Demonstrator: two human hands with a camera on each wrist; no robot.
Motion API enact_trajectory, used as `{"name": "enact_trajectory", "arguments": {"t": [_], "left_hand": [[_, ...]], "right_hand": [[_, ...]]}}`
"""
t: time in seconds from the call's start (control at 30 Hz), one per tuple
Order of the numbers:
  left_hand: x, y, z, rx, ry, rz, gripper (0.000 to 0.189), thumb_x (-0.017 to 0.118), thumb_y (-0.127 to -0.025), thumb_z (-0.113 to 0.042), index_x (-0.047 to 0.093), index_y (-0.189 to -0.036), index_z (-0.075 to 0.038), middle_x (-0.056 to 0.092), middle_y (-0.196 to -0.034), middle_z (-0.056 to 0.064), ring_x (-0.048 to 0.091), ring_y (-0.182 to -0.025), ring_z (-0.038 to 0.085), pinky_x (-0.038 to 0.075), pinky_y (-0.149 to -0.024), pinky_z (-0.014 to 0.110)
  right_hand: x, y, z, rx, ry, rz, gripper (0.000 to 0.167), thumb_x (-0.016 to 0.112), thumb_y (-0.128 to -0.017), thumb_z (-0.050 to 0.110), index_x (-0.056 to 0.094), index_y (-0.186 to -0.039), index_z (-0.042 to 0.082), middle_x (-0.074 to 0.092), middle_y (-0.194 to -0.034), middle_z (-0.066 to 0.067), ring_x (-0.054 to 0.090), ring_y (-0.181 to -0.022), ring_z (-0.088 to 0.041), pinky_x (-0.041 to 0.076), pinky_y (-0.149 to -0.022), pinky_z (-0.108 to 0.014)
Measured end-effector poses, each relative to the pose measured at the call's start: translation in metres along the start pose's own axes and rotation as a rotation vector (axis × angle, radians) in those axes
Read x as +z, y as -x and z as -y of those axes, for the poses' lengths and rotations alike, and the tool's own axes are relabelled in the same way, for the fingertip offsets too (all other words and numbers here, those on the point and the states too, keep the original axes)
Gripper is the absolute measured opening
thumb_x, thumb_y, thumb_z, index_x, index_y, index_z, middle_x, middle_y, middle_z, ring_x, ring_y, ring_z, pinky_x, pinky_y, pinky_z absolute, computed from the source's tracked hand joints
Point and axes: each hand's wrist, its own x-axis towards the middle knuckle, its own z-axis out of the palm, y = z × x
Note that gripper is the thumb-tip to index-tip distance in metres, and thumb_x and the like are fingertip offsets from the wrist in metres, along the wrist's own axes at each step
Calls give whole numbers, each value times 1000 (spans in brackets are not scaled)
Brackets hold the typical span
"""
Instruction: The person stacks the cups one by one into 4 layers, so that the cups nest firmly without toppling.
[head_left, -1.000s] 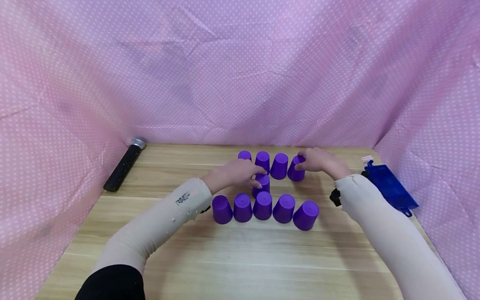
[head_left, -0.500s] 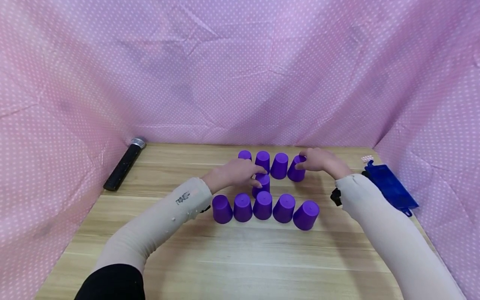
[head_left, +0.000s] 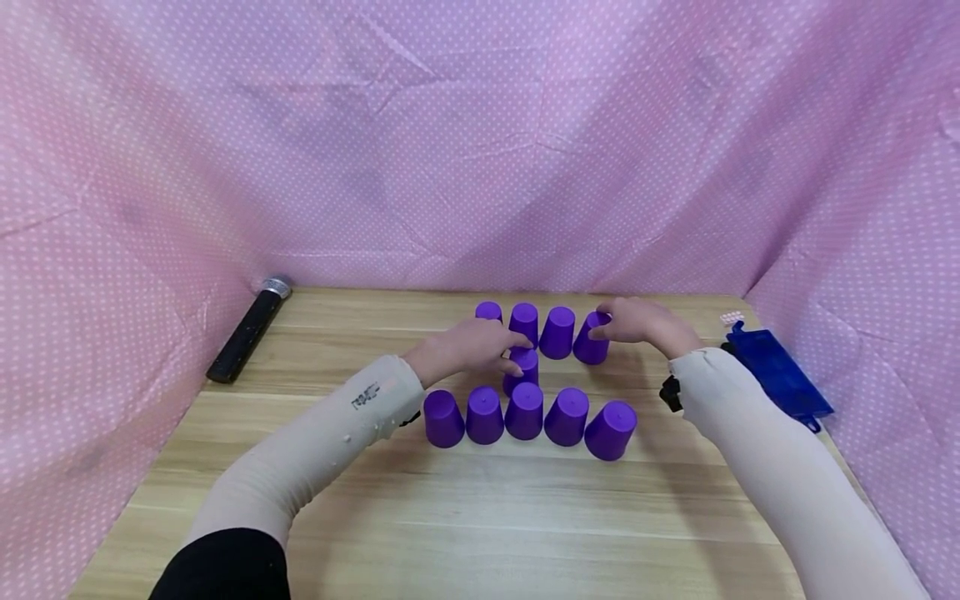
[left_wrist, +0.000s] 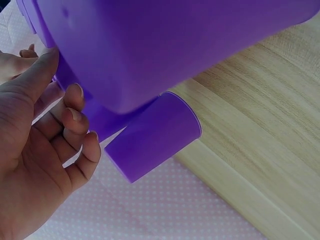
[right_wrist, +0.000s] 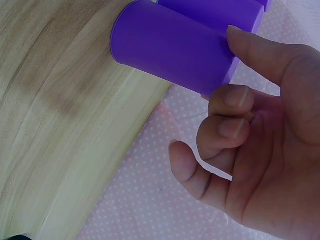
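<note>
Several purple cups stand upside down on the wooden table (head_left: 495,517). My left hand (head_left: 471,345) pinches the upper part of the single middle cup (head_left: 527,367), which stands between a back row and a front row. In the left wrist view, a large near cup (left_wrist: 165,45) hides most of that grip. With thumb and fingers, my right hand (head_left: 637,322) holds the rightmost back-row cup (head_left: 590,344) near its raised base; its other fingers are loosely curled in the right wrist view. The front row, around its centre cup (head_left: 524,414), is untouched.
A black microphone (head_left: 247,333) lies at the table's back left. On the right edge lies a blue plastic piece (head_left: 780,375) with a small pink-and-white item (head_left: 732,317) behind it. Pink dotted cloth (head_left: 480,167) walls the back and sides.
</note>
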Motion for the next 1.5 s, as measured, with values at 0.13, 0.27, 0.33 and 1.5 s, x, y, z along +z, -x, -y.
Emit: {"name": "enact_trajectory", "arguments": {"t": [0.13, 0.27, 0.33, 1.5], "left_hand": [[1, 0, -1, 2, 5, 1, 59, 64, -94, -49, 55, -144, -21, 72, -106, -3, 60, -83, 14, 54, -90, 37], [1, 0, -1, 7, 0, 3, 59, 64, -94, -49, 55, -145, -20, 71, -102, -3, 59, -82, 14, 54, -90, 36], [2, 0, 0, 10, -1, 5, 59, 64, -95, -49, 55, -145, -19, 71, -101, -3, 59, -82, 13, 54, -90, 36], [1, -2, 4, 20, 4, 2, 59, 63, -96, -49, 54, -145, -18, 68, -93, -4, 61, -81, 11, 52, -80, 31]], "right_hand": [[-1, 2, -1, -2, -30, 11, 72, 61, -96, 45, 44, -147, -3, 50, -145, -29, 47, -134, -50, 37, -108, -64], [-5, 11, -1, -32, -55, -28, 76, 61, -96, 43, 39, -148, -8, 43, -149, -32, 39, -138, -52, 32, -112, -64], [-6, 20, 1, -54, -34, -75, 73, 61, -96, 41, 42, -145, -10, 45, -147, -33, 41, -136, -53, 33, -112, -63], [59, 120, 22, -171, -26, -57, 62, 78, -80, 53, 69, -124, 10, 73, -98, 0, 65, -87, -17, 53, -74, -45]]}}
